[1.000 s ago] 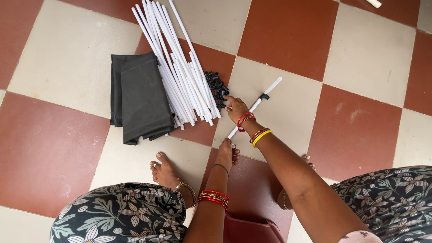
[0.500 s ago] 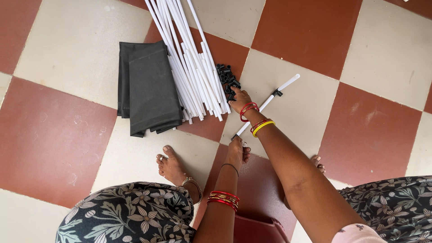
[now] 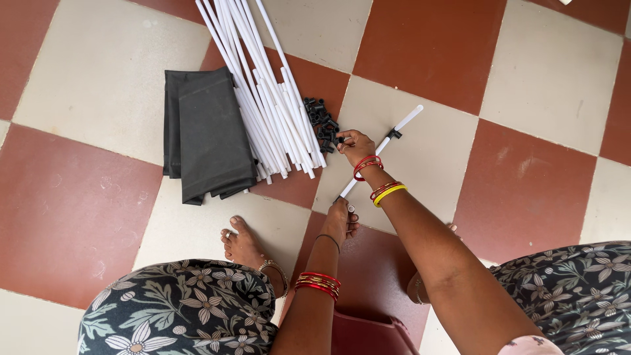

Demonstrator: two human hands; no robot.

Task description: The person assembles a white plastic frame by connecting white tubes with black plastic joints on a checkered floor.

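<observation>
My left hand [image 3: 342,220] grips the near end of a thin white rod [image 3: 407,119] that lies slanted on the tiled floor. A small black connector [image 3: 394,133] sits on the rod near its far end. My right hand [image 3: 355,146] rests over the rod's middle. Its fingertips pinch a black piece at the edge of a pile of small black connectors [image 3: 321,118]. A bundle of several white rods [image 3: 263,92] lies just left of that pile. Both wrists wear red bangles, and the right also has a yellow one.
Folded dark grey fabric [image 3: 207,135] lies left of the rod bundle. My bare foot [image 3: 243,243] rests on the floor below it, with floral-print clothing over both knees. A red stool [image 3: 365,335] shows at the bottom edge. The floor is red and cream checked tile.
My right hand has shifted left off the single rod to the edge of the black connector pile. My left hand stays on the rod's near end.
</observation>
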